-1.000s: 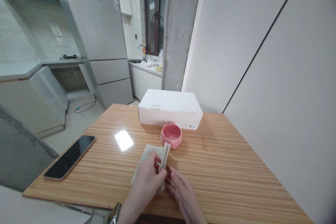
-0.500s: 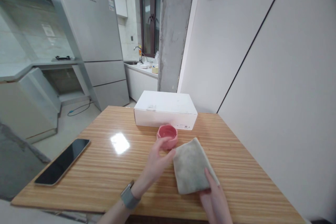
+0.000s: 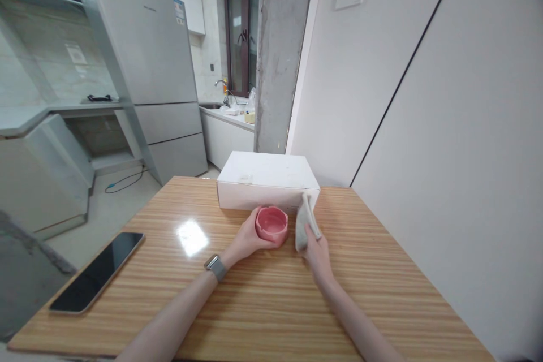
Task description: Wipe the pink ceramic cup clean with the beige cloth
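Observation:
A small pink bowl (image 3: 272, 224) stands on the wooden table (image 3: 263, 288) just in front of a white box (image 3: 267, 178). My left hand (image 3: 246, 237) is wrapped round the bowl's left side, with a watch on its wrist. My right hand (image 3: 317, 253) grips a folded beige cloth (image 3: 304, 219), held upright just to the right of the bowl.
A black phone (image 3: 97, 271) lies near the table's left edge. A white wall runs close along the right. Beyond the table are a grey fridge (image 3: 148, 68), a concrete pillar (image 3: 282, 51) and a kitchen counter with a tap.
Both hands have reached forward. My left hand has closed round the pink bowl. My right hand has carried the cloth off the table and stood it up beside the bowl.

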The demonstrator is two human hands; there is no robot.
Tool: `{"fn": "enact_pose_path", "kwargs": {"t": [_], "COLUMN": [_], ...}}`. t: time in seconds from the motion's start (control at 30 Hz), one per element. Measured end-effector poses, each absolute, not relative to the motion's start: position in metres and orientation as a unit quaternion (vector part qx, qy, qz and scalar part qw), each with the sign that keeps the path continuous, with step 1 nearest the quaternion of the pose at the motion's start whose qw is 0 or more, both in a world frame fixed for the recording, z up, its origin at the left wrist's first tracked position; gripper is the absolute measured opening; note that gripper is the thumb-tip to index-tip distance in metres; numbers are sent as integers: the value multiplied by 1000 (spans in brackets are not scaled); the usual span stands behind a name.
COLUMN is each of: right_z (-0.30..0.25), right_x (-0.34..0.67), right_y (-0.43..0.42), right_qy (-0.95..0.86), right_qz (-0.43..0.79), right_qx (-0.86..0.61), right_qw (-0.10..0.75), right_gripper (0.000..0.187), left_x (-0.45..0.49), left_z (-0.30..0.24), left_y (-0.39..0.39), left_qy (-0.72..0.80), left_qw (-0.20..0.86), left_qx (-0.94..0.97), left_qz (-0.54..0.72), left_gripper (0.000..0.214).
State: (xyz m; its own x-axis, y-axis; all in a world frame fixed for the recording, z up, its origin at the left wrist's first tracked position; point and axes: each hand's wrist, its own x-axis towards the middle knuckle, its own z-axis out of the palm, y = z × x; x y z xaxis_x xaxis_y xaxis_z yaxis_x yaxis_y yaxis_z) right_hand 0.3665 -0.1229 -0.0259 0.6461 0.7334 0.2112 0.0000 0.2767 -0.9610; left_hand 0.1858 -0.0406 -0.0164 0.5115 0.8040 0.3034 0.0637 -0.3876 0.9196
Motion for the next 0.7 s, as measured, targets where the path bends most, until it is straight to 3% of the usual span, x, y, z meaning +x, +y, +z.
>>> {"fn": "enact_pose_path", "kwargs": {"t": [0.23, 0.5, 0.7], "right_z": [-20, -18, -8], "right_x": [344, 354, 348], "right_y": [-103, -112, -120], "right_qy": [-540, -779, -822], "right_qz": [225, 34, -109], "right_qx": [-535, -483, -482], "right_qw": [610, 398, 283], "right_gripper": [44, 50, 47], "left_x": [189, 184, 184], "left_z": [-28, -32, -29], "left_y": [-38, -41, -45], "left_qy": [306, 266, 253], "left_qw": [389, 402, 287], "left_qx": [728, 720, 764], "left_qz": [475, 500, 519], "left_gripper": [91, 97, 96]}}
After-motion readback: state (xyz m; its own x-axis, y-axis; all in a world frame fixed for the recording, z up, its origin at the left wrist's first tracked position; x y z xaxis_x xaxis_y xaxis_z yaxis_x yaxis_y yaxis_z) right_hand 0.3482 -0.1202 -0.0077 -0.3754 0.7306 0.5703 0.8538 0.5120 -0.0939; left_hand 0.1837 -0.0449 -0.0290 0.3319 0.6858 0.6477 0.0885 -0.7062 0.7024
